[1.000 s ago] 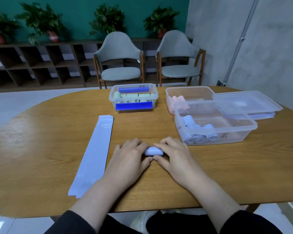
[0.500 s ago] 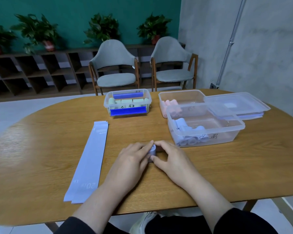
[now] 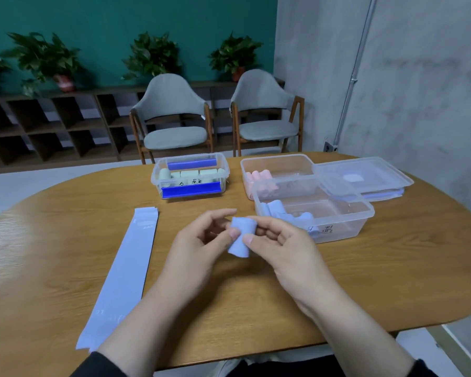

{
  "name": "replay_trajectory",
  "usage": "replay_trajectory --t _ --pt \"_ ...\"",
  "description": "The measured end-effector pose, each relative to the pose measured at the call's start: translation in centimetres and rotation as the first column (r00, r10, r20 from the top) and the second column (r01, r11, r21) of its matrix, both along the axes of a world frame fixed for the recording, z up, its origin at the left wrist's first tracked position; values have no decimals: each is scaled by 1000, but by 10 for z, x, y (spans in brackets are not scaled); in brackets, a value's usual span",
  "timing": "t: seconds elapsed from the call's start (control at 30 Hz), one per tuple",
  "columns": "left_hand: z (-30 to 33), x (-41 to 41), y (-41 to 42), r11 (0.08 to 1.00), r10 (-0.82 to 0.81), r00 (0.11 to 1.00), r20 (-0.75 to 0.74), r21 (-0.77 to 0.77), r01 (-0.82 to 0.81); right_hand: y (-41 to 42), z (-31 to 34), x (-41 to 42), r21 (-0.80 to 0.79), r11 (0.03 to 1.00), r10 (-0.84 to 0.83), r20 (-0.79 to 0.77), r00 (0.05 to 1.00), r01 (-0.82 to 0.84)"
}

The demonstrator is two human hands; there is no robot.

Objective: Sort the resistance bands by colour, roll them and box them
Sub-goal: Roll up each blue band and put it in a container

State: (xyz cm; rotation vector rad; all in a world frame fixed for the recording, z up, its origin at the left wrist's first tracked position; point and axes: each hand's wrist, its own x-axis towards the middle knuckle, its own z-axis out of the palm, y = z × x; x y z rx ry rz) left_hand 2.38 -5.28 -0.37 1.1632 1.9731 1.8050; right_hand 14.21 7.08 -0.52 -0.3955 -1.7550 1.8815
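Both hands up off the table, pinching one rolled pale-blue band between them. Left hand thumb and fingers on its left side, right hand thumb and fingers on the right; probably clamped so the roll can't spring open. Soft matte cylinder.

Flat pale-blue bands lie in a stack left of the hands, thin strips, likely queued for rolling.

Right: clear plastic box with blue rolls, the probable target. Behind it a box of pink rolls; lids stacked beside. Farther left, a lidded box with pale green rolls.
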Motion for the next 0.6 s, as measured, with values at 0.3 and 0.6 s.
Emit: replay_trajectory --t 0.3,0.6 --pt "17 8 86 965 -142 971 191 244 93 69 65 22 7 997 71 91 993 -72" --pt "-37 -34 136 947 303 945 -123 152 -284 165 81 -29 512 856 -347 464 815 73"
